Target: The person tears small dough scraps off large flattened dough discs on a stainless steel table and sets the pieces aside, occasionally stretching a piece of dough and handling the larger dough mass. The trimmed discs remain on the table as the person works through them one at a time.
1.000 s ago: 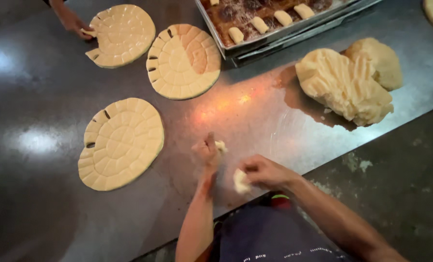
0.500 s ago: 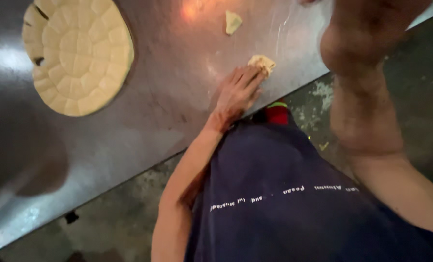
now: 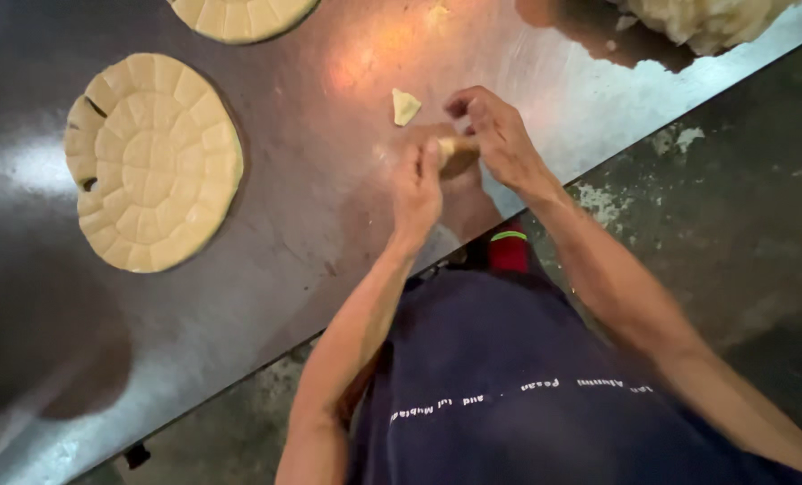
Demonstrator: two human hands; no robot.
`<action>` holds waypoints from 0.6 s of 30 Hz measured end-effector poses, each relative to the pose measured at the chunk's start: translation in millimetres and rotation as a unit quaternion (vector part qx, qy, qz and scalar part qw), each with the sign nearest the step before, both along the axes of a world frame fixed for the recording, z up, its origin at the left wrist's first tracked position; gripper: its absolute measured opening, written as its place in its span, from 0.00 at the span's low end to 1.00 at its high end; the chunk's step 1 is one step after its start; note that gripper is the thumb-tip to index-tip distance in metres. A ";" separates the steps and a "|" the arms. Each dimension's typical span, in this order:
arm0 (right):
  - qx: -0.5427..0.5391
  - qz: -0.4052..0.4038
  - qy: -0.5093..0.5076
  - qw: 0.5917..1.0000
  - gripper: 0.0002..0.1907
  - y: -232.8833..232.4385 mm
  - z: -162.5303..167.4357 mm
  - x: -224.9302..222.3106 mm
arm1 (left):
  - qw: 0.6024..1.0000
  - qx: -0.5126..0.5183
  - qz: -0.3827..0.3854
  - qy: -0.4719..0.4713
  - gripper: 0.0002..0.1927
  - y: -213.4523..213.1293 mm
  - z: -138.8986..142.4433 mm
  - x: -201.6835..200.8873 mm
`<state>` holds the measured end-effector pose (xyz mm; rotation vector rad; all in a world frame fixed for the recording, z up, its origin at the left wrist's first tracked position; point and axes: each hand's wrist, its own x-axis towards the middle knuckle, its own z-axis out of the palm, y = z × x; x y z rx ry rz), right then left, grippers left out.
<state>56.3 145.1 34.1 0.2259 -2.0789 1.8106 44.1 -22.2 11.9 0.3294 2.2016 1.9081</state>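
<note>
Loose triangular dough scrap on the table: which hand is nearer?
Right. The right hand sits just beside the loose dough scrap; the left hand is lower, farther off. Both pinch another small dough piece.

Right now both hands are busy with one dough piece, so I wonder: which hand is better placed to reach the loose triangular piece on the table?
Probably the left hand: the triangular dough piece lies on its side, just beyond its fingers. The right hand would cross over.

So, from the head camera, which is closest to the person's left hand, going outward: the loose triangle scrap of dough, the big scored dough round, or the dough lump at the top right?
From the left hand:
1. Triangle scrap, just above the hand on the steel table.
2. Scored dough round, off to the picture's left.
3. Dough lump, at the top right edge, partly cut off.
</note>
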 end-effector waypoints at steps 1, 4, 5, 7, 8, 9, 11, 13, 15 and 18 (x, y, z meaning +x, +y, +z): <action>0.062 0.017 0.086 0.994 0.21 1.8 9.6 2.5 | 0.997 0.062 0.014 -0.036 0.13 6.5 6.9 -2.5; 0.107 -0.151 -0.022 0.983 0.18 -9.5 33.0 0.8 | 0.987 0.143 0.038 -0.058 0.13 24.4 29.7 -7.5; 0.090 -0.178 -0.027 0.980 0.16 -15.1 39.1 -1.2 | 0.986 0.151 0.044 -0.051 0.13 29.6 37.5 -7.9; 0.058 -0.230 -0.040 0.971 0.15 -26.6 49.5 -3.2 | 0.983 0.174 0.039 -0.047 0.13 39.4 53.0 -9.2; 0.065 -0.236 -0.013 0.970 0.13 -30.8 54.5 -2.9 | 0.981 0.185 0.035 -0.045 0.13 43.7 61.0 -10.2; 0.072 -0.241 0.013 0.968 0.12 -33.1 59.6 -1.1 | 0.985 0.168 0.043 0.005 0.12 47.1 68.8 -11.6; 0.053 -0.251 0.017 0.966 0.11 -32.8 71.2 6.0 | 0.983 0.138 0.062 0.102 0.09 51.8 84.3 -12.3; -0.007 -0.258 -0.018 0.966 0.10 -28.2 84.2 16.0 | 0.979 0.130 0.088 0.129 0.06 53.2 96.9 -11.2; 0.040 -0.252 0.000 0.967 0.10 -22.0 97.0 24.5 | 0.980 0.123 0.092 0.130 0.04 52.0 104.7 -6.6; 0.022 -0.263 -0.006 0.964 0.10 -15.7 108.5 29.9 | 0.986 0.111 0.049 0.117 0.04 49.6 107.0 -1.3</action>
